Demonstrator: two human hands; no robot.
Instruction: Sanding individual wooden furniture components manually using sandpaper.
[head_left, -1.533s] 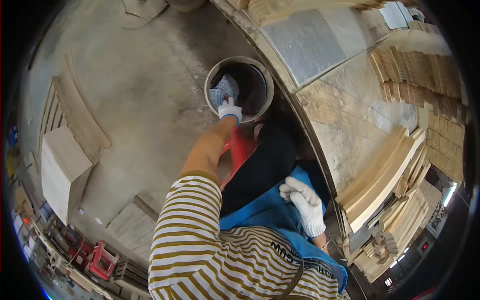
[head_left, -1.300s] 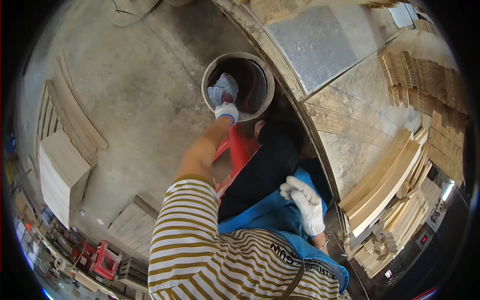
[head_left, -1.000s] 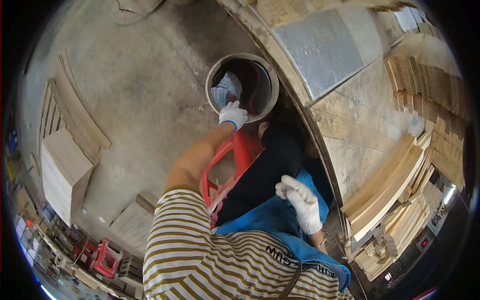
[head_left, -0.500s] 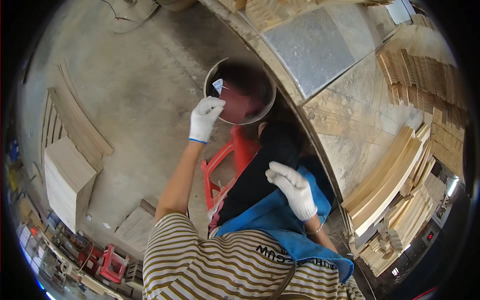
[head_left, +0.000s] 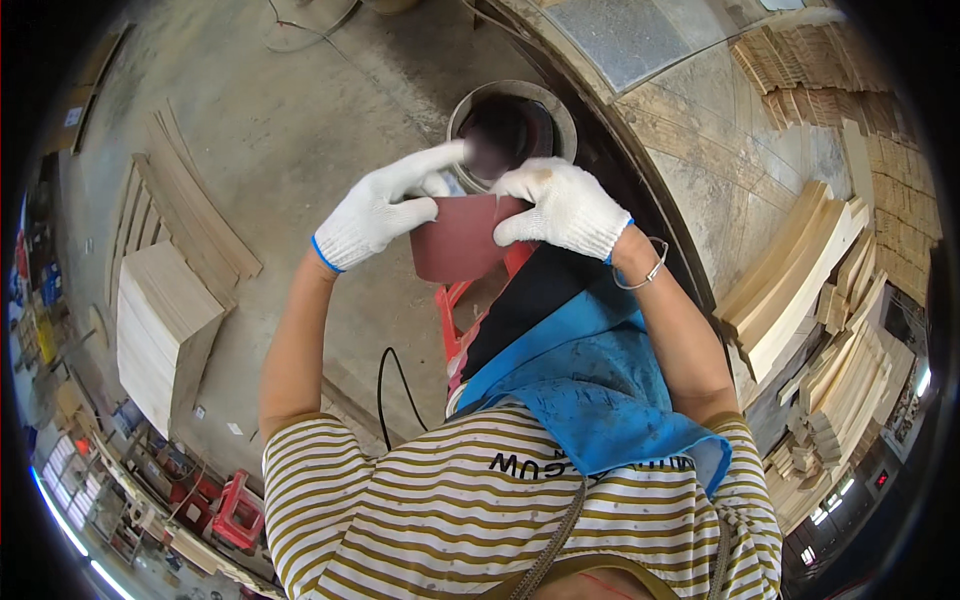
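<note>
A reddish-brown sheet of sandpaper [head_left: 455, 242] is stretched between my two white-gloved hands, above my lap. My left hand [head_left: 385, 205] pinches its upper left part with the thumb in front, and the index finger points away toward the bucket. At the right end, my right hand [head_left: 565, 208] grips the sheet between thumb and bent fingers. Just beyond the hands stands a round bucket [head_left: 566, 118] with a pale rim and a dark inside; what lies in it is blurred and partly hidden.
Beneath the sandpaper shows a red plastic stool [head_left: 450, 330]. A worktable [head_left: 690, 150] curves along the right, carrying curved wooden strips [head_left: 790, 275] and stacked wood pieces [head_left: 815, 75]. Pale wooden boards [head_left: 165, 335] stand on the floor at left. A blue cloth [head_left: 590, 370] covers my lap.
My right hand has risen from my lap and taken hold of the sandpaper's right end. My left hand has drawn the sheet back from over the bucket toward me.
</note>
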